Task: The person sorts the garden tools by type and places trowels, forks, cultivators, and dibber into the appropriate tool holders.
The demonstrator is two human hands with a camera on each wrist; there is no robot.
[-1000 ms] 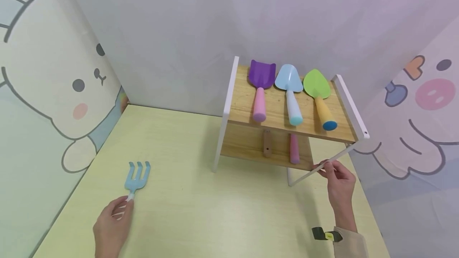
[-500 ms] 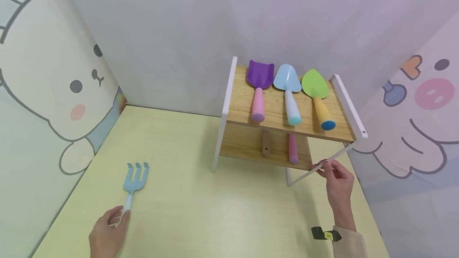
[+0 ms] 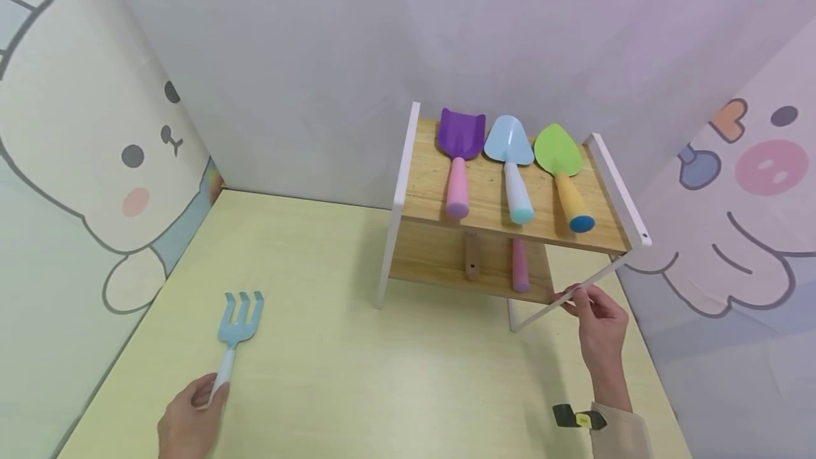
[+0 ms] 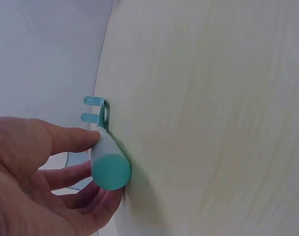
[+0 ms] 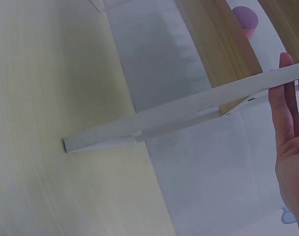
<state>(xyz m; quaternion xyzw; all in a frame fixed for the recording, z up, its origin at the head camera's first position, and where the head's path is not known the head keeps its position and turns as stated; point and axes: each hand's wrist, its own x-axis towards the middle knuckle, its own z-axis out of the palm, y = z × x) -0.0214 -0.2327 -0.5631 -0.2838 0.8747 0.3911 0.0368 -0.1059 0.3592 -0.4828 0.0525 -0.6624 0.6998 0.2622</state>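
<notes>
My left hand [image 3: 191,420] holds a light blue garden hand fork [image 3: 237,331] by the end of its pale handle, at the left of the table. In the left wrist view, the thumb lies along one side of the handle [image 4: 111,169] and the fingers are curled at the other. The three tines point away from me. My right hand [image 3: 602,328] grips the slanting white leg [image 3: 576,290] of a two-tier wooden shelf [image 3: 421,190], near the lower board's right end. In the right wrist view, the fingers [image 5: 282,108] reach behind the white frame [image 5: 178,108].
On the top board lie a purple scoop [image 3: 460,134] with a pink handle, a light blue trowel [image 3: 508,140] and a green trowel [image 3: 558,150] with a yellow handle. A pink handle [image 3: 520,265] and a brown handle-like piece [image 3: 472,257] show on the lower board. Cartoon-printed cloth [image 3: 733,232] surrounds the table.
My left hand has slid back along the fork's handle, leaving more of it showing. The fork has barely moved. The right hand stays on the shelf leg, and the head view has shifted slightly.
</notes>
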